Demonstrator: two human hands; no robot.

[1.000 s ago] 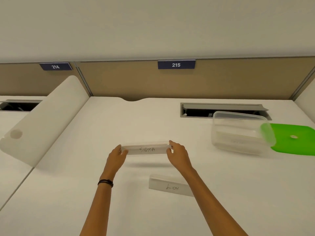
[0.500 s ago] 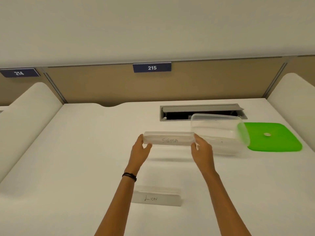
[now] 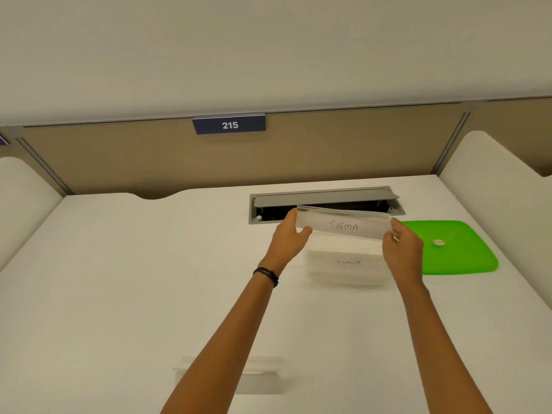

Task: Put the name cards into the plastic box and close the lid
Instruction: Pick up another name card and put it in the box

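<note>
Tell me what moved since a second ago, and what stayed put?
Both hands, the left hand and the right hand, carried the SIGMA card away from the person and to the right; it is now held above the clear plastic box. Neither hand let go. The second name card stays on the desk near the person, and the green lid lies beside the box.

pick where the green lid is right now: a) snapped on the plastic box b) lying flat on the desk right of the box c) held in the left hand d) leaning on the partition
b: the green lid lies flat on the desk, right of the plastic box, while both hands hold the SIGMA name card over the box.
</note>
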